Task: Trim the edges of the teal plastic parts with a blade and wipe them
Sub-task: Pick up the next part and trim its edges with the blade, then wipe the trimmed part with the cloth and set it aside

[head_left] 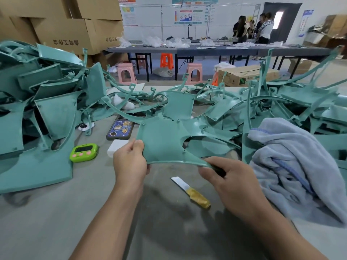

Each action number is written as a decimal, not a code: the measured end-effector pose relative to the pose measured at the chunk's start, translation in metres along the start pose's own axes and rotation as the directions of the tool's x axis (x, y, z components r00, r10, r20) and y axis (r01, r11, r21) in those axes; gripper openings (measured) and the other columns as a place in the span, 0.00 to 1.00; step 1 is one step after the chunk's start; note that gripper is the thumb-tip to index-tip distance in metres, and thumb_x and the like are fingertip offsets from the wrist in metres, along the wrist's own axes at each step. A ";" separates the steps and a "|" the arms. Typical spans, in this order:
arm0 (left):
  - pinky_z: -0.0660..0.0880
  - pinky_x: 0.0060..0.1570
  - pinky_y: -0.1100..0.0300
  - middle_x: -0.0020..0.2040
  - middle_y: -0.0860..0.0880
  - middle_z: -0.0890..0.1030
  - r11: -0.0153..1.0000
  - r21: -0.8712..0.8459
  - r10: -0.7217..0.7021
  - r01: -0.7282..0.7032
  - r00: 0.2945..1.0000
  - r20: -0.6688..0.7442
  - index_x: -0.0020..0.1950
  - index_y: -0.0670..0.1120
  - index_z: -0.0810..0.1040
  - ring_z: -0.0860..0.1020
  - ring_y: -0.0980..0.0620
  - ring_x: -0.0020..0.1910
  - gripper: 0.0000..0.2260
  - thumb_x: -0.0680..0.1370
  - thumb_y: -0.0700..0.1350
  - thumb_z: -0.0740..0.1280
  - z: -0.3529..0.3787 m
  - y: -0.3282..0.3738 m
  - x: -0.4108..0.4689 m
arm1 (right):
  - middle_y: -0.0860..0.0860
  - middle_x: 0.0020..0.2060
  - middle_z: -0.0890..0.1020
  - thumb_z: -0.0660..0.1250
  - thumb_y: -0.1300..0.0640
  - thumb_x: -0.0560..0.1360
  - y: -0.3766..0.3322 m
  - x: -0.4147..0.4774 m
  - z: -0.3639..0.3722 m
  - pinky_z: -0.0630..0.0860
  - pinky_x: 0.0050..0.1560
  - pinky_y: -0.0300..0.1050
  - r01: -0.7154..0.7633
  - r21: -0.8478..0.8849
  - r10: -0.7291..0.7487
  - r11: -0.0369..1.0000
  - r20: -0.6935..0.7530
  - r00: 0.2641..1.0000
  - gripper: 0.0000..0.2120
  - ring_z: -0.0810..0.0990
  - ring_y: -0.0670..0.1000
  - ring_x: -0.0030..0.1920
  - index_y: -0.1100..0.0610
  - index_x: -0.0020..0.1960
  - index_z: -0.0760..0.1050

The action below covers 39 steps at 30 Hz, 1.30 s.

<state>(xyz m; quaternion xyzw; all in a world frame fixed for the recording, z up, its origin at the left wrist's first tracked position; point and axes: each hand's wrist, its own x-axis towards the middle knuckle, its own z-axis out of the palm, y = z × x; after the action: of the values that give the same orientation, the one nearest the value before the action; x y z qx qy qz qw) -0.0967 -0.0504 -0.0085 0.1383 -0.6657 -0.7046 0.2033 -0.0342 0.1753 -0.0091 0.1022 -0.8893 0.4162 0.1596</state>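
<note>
We stand in a factory workshop: stacked cartons (65,32) beyond our left hand (129,164), long worktables (216,51) beyond our right hand (231,182).

Single head-worn wide-angle view, facing forward and down, close above the table (47,222)

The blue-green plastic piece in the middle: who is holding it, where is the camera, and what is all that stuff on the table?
There is no machine here, just a person's two bare hands. The camera sits on their head, looking down. The left hand pinches a flat teal plastic part by its corner. The right hand grips a dark-handled tool at the part's lower edge. On the grey table lie a metal blade with a yellow taped handle, a green timer, a phone and a pale blue towel. More teal plastic parts lie heaped around.
</note>
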 end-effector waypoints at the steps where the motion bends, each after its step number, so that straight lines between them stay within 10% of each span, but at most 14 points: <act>1: 0.75 0.30 0.57 0.31 0.58 0.80 0.999 -0.045 -0.019 0.019 1.000 0.006 0.34 0.48 0.81 0.77 0.51 0.33 0.15 0.79 0.39 0.63 0.000 0.002 -0.003 | 0.48 0.33 0.80 0.62 0.34 0.73 0.001 0.000 0.001 0.71 0.36 0.41 0.014 0.008 -0.014 1.000 -0.030 0.999 0.21 0.76 0.46 0.34 0.50 0.48 0.80; 4: 0.77 0.62 0.55 0.59 0.58 0.84 0.984 -0.162 -0.060 0.073 0.995 0.084 0.57 0.53 0.85 0.81 0.59 0.59 0.13 0.75 0.44 0.69 -0.003 0.009 -0.007 | 0.45 0.31 0.78 0.63 0.35 0.77 0.003 0.000 0.002 0.71 0.33 0.41 0.039 -0.003 -0.039 0.999 -0.130 0.991 0.17 0.75 0.46 0.32 0.48 0.46 0.79; 6: 0.72 0.67 0.55 0.64 0.58 0.81 0.976 -0.215 0.004 0.033 0.986 0.168 0.57 0.52 0.86 0.77 0.63 0.65 0.15 0.72 0.50 0.68 -0.008 0.017 -0.012 | 0.49 0.28 0.72 0.64 0.36 0.78 0.005 0.001 0.000 0.67 0.30 0.43 0.025 0.039 -0.018 0.999 -0.154 0.988 0.21 0.68 0.45 0.28 0.54 0.42 0.77; 11: 0.64 0.66 0.69 0.66 0.58 0.80 0.928 0.053 0.352 -0.368 0.916 0.193 0.51 0.60 0.85 0.71 0.66 0.69 0.18 0.79 0.60 0.56 -0.013 0.023 -0.023 | 0.45 0.23 0.70 0.64 0.38 0.75 0.005 0.020 -0.015 0.63 0.29 0.41 -0.159 0.234 0.188 0.959 -0.108 0.976 0.20 0.64 0.43 0.26 0.54 0.44 0.83; 16: 0.74 0.41 0.69 0.44 0.61 0.83 0.832 0.207 0.489 -0.515 0.857 0.163 0.51 0.59 0.81 0.79 0.60 0.42 0.09 0.78 0.58 0.63 -0.015 0.029 -0.024 | 0.53 0.26 0.79 0.70 0.47 0.76 -0.009 0.042 -0.035 0.67 0.34 0.45 -0.344 0.208 0.342 0.916 0.050 0.938 0.17 0.68 0.48 0.26 0.60 0.40 0.84; 23: 0.79 0.59 0.44 0.52 0.60 0.86 0.935 0.213 0.264 -0.283 0.958 0.113 0.59 0.54 0.85 0.83 0.54 0.54 0.26 0.68 0.66 0.67 -0.030 0.065 -0.020 | 0.45 0.23 0.74 0.67 0.60 0.78 -0.047 0.050 -0.072 0.60 0.25 0.34 -0.258 0.093 0.218 0.962 0.308 0.926 0.15 0.63 0.42 0.22 0.55 0.32 0.75; 28: 0.82 0.46 0.58 0.41 0.59 0.87 0.977 0.148 0.129 -0.152 0.980 0.150 0.44 0.63 0.87 0.85 0.56 0.45 0.04 0.72 0.54 0.74 -0.049 0.087 -0.025 | 0.54 0.29 0.79 0.70 0.61 0.77 -0.051 0.043 -0.114 0.61 0.28 0.41 -0.367 0.122 0.302 0.922 0.366 0.880 0.04 0.67 0.47 0.25 0.58 0.46 0.84; 30: 0.77 0.34 0.69 0.39 0.57 0.87 0.988 0.127 0.050 -0.083 0.968 0.245 0.37 0.63 0.87 0.84 0.63 0.36 0.13 0.77 0.45 0.73 -0.055 0.084 -0.028 | 0.57 0.30 0.80 0.71 0.63 0.76 -0.049 0.037 -0.120 0.62 0.31 0.45 -0.408 0.240 0.330 0.881 0.308 0.892 0.06 0.69 0.49 0.26 0.57 0.51 0.85; 34: 0.81 0.35 0.58 0.47 0.46 0.88 0.994 0.081 -0.109 0.080 0.860 0.498 0.47 0.53 0.89 0.87 0.49 0.42 0.16 0.78 0.35 0.65 -0.067 0.079 -0.045 | 0.59 0.34 0.81 0.70 0.63 0.76 -0.050 0.017 -0.125 0.73 0.28 0.39 -0.502 0.534 0.426 0.681 0.269 0.864 0.09 0.74 0.49 0.27 0.62 0.56 0.84; 39: 0.80 0.36 0.64 0.49 0.48 0.88 0.988 0.145 -0.122 0.045 0.800 0.588 0.54 0.43 0.84 0.86 0.51 0.46 0.07 0.82 0.40 0.65 -0.051 0.075 -0.073 | 0.60 0.58 0.84 0.68 0.42 0.74 -0.032 -0.044 -0.150 0.83 0.40 0.46 -0.440 0.897 0.358 0.052 0.394 0.847 0.31 0.83 0.55 0.41 0.60 0.70 0.77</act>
<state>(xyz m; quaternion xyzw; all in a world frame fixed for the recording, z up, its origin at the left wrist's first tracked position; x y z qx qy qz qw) -0.0014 -0.0634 0.0565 -0.0480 -0.7313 -0.6781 -0.0557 0.0466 0.2728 0.0877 -0.0563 -0.4151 0.9033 -0.0921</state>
